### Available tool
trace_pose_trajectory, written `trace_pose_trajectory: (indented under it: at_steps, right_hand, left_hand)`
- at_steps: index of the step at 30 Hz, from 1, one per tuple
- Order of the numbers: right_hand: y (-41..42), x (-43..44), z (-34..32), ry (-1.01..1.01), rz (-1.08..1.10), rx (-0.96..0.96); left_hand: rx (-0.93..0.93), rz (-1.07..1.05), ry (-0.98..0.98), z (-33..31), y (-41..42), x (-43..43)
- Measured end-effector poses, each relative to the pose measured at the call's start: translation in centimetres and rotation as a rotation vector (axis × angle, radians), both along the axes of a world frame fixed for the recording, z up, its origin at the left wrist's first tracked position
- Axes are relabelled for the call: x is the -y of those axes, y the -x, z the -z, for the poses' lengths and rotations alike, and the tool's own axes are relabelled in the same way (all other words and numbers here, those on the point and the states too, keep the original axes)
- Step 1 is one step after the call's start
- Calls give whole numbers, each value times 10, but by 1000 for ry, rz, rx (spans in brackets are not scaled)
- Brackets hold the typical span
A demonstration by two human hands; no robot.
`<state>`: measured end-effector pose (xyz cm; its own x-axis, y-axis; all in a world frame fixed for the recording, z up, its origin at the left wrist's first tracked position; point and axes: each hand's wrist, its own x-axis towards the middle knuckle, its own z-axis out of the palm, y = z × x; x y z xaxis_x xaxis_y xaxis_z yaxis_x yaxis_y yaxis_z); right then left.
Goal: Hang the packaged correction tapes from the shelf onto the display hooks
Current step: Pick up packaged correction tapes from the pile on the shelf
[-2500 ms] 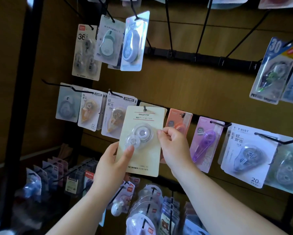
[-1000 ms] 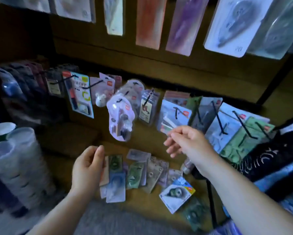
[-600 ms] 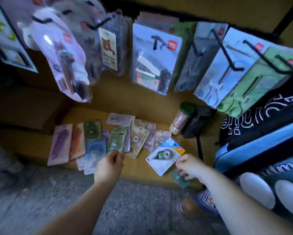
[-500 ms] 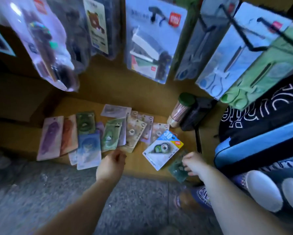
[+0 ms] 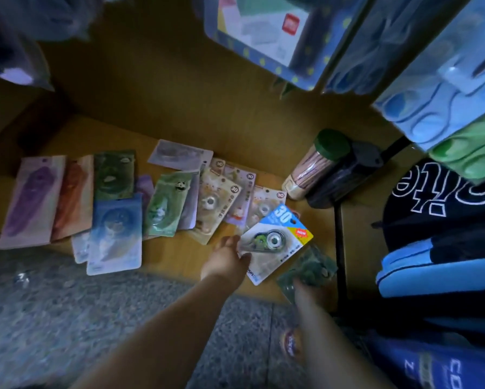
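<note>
Currently left hand [image 5: 226,259] is pinching blue pack [image 5: 275,242]; right hand [image 5: 304,292], partly hidden, is seemingly gripping green pack [image 5: 310,272]. Roughly a dozen packs [image 5: 115,228] are lying on shelf [image 5: 179,256], unhung.

Both bare arms reach forward and down from the bottom of the view. The left forearm [image 5: 157,327] runs up from the lower left with a straight wrist. The left hand [image 5: 226,259] is seen from the back, fingers curled, pinching the near-left edge of a white pack [image 5: 275,242] with its thumb on top. The right forearm [image 5: 328,341] comes up from the lower right. The right hand [image 5: 302,290] is mostly hidden behind the green pack [image 5: 310,269] it holds, with only its heel showing.
</note>
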<state>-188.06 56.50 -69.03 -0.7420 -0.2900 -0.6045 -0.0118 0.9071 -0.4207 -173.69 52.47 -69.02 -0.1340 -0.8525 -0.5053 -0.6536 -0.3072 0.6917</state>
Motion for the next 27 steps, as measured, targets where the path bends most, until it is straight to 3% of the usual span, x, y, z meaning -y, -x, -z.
trace_pose_trajectory:
  at_steps: [7, 10, 16, 18, 21, 24, 27]
  right_hand:
    - [4, 7, 18, -58, 17, 37]
    - [7, 11, 42, -46, 16, 158]
    - [28, 14, 100, 33, 98, 229]
    - [32, 12, 108, 112, 149, 246]
    - [2, 10, 52, 255, 272, 202]
    - [-8, 7, 19, 373, 421, 72]
    - [-10, 10, -1, 562, 533, 58]
  left_hand:
    - [105, -6, 46, 15, 10, 9]
    - [172, 7, 83, 17, 11, 11]
    - [206, -20, -14, 17, 18, 11]
    - [133, -51, -74, 17, 16, 8]
    - [-150, -172, -158, 18, 8, 2]
    - [-320, -297, -129, 10, -3, -5]
    - [-436, -411, -93, 4, -15, -7]
